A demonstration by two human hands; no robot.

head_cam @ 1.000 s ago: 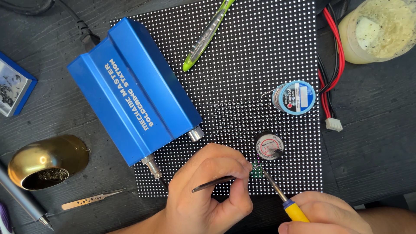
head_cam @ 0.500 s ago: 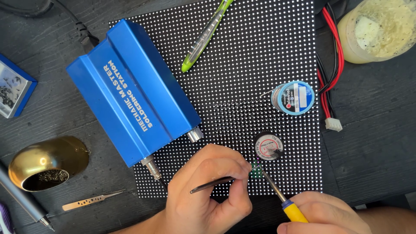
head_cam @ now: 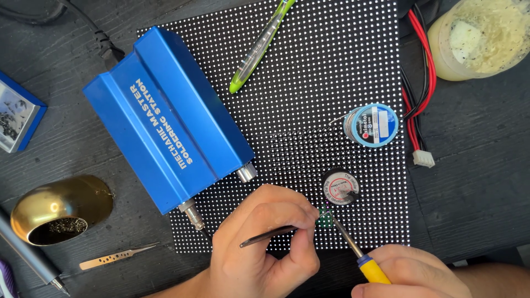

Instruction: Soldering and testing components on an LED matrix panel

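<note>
Dark wooden tabletop carries a dotted black panel at frame centre. Low centre, the left hand pinches dark tweezers, tips hidden behind the fingers. At the bottom edge, the right hand, partly cut off, grips a yellow-handled soldering iron, whose tip meets a tiny green part.

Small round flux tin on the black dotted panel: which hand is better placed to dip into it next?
Probably the right hand: its yellow-handled soldering iron points at the small round flux tin. The left hand pinches dark tweezers.
</note>
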